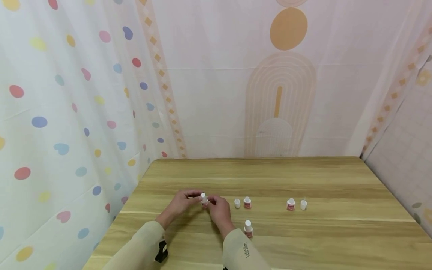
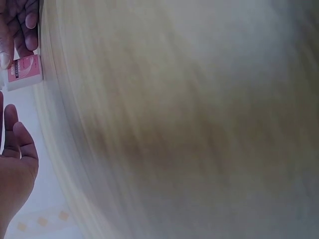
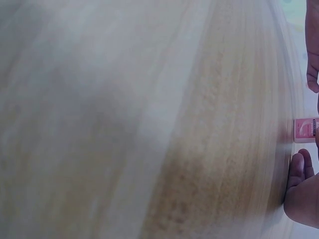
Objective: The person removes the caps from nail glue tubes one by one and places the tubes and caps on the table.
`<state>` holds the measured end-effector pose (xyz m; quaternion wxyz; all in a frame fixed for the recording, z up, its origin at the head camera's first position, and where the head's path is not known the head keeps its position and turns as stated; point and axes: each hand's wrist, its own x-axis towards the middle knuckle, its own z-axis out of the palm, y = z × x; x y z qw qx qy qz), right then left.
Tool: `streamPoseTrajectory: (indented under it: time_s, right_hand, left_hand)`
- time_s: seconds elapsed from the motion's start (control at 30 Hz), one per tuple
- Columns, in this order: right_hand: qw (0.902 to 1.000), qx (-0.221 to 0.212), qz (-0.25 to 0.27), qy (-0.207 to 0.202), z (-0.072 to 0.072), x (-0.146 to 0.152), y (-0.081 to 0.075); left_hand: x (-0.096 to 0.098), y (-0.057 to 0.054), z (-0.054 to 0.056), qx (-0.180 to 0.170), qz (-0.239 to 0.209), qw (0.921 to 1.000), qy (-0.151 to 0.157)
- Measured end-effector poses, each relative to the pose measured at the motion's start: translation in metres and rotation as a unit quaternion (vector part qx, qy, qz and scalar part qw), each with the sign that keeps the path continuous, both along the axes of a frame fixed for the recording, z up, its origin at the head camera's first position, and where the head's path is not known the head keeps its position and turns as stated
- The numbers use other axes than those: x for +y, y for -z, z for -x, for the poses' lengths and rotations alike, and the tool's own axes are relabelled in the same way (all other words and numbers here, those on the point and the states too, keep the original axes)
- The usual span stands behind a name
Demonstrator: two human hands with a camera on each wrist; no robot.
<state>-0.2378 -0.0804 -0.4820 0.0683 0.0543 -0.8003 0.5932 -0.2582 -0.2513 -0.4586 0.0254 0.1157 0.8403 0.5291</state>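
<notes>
Between both hands a small white bottle with a pink label (image 1: 204, 204) stands upright on the table, its tall white cap (image 1: 203, 196) on top. My left hand (image 1: 182, 204) pinches it at the cap from the left. From the right, my right hand (image 1: 220, 212) grips the bottle lower down, by the labelled body. In the left wrist view, the pink label (image 2: 24, 68) faces the camera beside a thumb of the right hand (image 2: 20, 27). Part of the same bottle (image 3: 305, 129) shows at the edge of the right wrist view; the cap is out of frame there.
Right of the hands, an uncapped bottle (image 1: 248, 203) stands beside an upturned white cap (image 1: 237, 203). Farther right are another uncapped bottle (image 1: 291, 204) and its upturned cap (image 1: 303, 204). A capped bottle (image 1: 248, 229) stands near the right forearm. Curtains hang behind the wooden table (image 1: 337, 243).
</notes>
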Motion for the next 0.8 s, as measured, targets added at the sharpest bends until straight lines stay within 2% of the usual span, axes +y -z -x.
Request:
streamPoseTrajectory:
  time_s: [0.33, 0.8]
  right_hand:
    - [0.9999, -0.01, -0.008, 0.0, -0.0026, 0.0009, -0.0032]
    - [0.9999, -0.01, -0.006, 0.002, -0.0026, 0.0003, -0.0023]
  left_hand:
    - [0.0031, -0.0011, 0.0007, -0.011, 0.012, 0.9996, -0.023]
    - [0.0024, 0.0009, 0.0009, -0.002, 0.013, 0.9999, -0.006]
